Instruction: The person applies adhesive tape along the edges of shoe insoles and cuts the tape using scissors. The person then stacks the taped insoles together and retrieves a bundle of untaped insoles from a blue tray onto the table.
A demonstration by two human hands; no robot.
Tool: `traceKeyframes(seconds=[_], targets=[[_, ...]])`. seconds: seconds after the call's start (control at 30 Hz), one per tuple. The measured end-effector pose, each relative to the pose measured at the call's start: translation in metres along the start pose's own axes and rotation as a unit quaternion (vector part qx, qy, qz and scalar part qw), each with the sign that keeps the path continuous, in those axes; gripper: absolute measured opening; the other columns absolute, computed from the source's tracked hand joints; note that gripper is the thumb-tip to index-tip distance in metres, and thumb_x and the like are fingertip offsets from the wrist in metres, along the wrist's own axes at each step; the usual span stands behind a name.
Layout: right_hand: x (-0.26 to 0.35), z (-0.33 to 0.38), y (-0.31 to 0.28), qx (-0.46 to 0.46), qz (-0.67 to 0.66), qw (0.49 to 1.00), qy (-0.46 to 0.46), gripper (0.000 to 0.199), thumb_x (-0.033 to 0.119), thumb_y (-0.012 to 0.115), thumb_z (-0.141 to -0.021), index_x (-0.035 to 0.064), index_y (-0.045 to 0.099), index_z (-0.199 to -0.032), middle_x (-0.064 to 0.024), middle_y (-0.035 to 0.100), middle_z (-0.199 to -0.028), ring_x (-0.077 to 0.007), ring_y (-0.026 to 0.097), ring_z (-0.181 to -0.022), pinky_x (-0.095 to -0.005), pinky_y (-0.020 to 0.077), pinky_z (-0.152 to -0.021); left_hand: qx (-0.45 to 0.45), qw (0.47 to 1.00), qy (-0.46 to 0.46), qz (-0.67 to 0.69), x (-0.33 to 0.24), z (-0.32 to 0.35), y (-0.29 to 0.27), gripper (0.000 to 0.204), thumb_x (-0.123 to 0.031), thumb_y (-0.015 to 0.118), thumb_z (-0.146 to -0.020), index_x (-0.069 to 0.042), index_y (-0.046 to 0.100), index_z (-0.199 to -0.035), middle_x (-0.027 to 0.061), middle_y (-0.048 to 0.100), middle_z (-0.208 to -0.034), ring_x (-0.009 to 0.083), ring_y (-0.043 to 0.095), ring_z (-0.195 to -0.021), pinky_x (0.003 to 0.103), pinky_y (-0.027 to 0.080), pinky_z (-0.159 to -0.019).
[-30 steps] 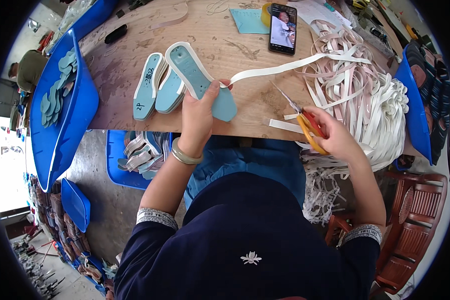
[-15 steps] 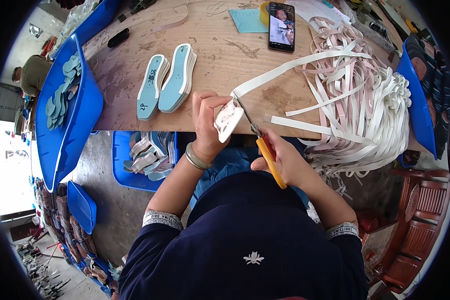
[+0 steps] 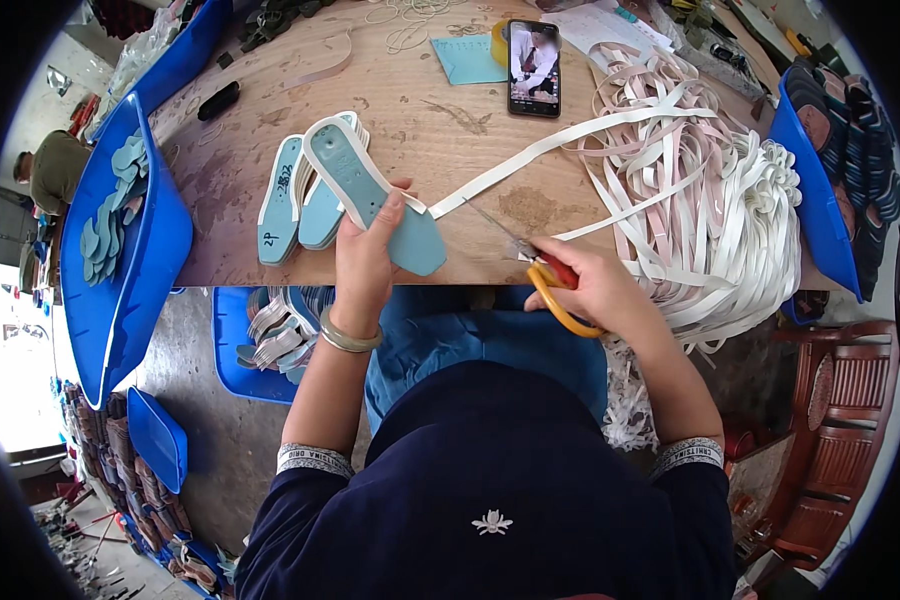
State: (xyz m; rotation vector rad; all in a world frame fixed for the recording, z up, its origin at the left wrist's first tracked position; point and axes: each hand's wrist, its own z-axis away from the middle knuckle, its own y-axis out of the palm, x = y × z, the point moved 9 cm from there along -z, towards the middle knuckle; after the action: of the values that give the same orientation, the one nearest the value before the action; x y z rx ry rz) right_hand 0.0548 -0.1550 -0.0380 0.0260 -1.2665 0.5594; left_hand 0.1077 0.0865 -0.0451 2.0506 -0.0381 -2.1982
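My left hand (image 3: 362,262) is closed around a light-blue insole (image 3: 415,240), its toe end tilted up over the table. White edging runs around the toe half; the pointed end shows bare blue. A long white strip (image 3: 515,166) leads from the pile of strips (image 3: 745,235) to the insole's right edge, beside my thumb. Over the table's front edge, my right hand (image 3: 600,290) grips scissors (image 3: 562,310) with orange and red handles, their blades directed at the strip near the insole. Two stacks of edged insoles (image 3: 278,205) lie just left of my left hand, the right stack partly covered.
A phone (image 3: 534,70) showing a video stands by a yellow tape roll (image 3: 499,44) and blue card (image 3: 465,62). Blue bins (image 3: 165,235) flank the wooden table (image 3: 220,250); another bin (image 3: 232,372) with insoles sits below its edge. A wooden chair (image 3: 835,430) is at right.
The insole has turned from nearly edge-on to showing its blue face, toe up. My right hand with the scissors has moved slightly right, away from the insole. The phone picture differs.
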Motion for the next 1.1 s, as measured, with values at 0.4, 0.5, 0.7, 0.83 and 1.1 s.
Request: traceKeyframes(seconds=[0.4, 0.5, 0.7, 0.83, 1.1], targets=[[0.048, -0.018, -0.043, -0.169, 0.203, 0.952, -0.156, 0.018, 0.019, 0.065, -0.092, 0.0057, 0.075, -0.099, -0.0044, 0.067, -0.081, -0.0170, 0.060, -0.071, -0.0278, 0.0485, -0.069, 0.146, 0.987, -0.050, 0.048, -0.007, 0.017, 0.063, 0.030, -0.023, 0.056, -0.100, 0.006, 0.058, -0.111, 0.0200, 0.068, -0.107, 0.0176, 0.065, -0.089, 0.028, 0.054, -0.078], [0.043, -0.041, 0.003, -0.053, -0.133, 0.976, -0.163, 0.025, 0.022, 0.060, -0.098, 0.0002, 0.071, -0.092, -0.0044, 0.061, -0.068, -0.0141, 0.053, -0.059, -0.0268, 0.0430, -0.058, 0.161, 0.982, -0.054, 0.082, -0.004, 0.019, 0.081, 0.034, -0.023, 0.057, -0.099, 0.006, 0.054, -0.116, 0.0199, 0.067, -0.109, 0.0182, 0.065, -0.093, 0.029, 0.054, -0.079], [0.015, -0.050, 0.045, -0.161, -0.112, 0.953, -0.230, 0.033, 0.019, 0.052, -0.102, 0.0006, 0.065, -0.079, -0.0027, 0.054, -0.062, -0.0128, 0.044, -0.052, -0.0285, 0.0360, -0.049, 0.083, 0.995, 0.051, -0.023, -0.014, 0.014, 0.056, 0.048, -0.022, 0.064, -0.095, 0.007, 0.047, -0.129, 0.0193, 0.064, -0.116, 0.0202, 0.064, -0.097, 0.030, 0.054, -0.081], [0.032, -0.051, 0.071, -0.168, -0.041, 0.947, -0.271, 0.035, 0.019, 0.050, -0.103, 0.0010, 0.064, -0.076, -0.0034, 0.054, -0.058, -0.0132, 0.045, -0.051, -0.0289, 0.0371, -0.049, 0.008, 0.965, 0.146, -0.217, -0.054, 0.018, 0.029, 0.060, -0.022, 0.069, -0.090, 0.008, 0.042, -0.135, 0.0205, 0.062, -0.120, 0.0227, 0.065, -0.097, 0.030, 0.054, -0.081], [0.048, -0.070, 0.094, 0.003, -0.135, 0.969, -0.207, 0.034, 0.022, 0.052, -0.103, -0.0040, 0.066, -0.119, -0.0077, 0.069, -0.082, -0.0128, 0.058, -0.064, -0.0212, 0.0428, -0.059, -0.074, 0.898, 0.087, -0.426, -0.101, -0.051, -0.094, 0.059, -0.017, 0.072, -0.082, 0.005, 0.047, -0.132, 0.0251, 0.063, -0.104, 0.0317, 0.066, -0.084, 0.037, 0.055, -0.069]])
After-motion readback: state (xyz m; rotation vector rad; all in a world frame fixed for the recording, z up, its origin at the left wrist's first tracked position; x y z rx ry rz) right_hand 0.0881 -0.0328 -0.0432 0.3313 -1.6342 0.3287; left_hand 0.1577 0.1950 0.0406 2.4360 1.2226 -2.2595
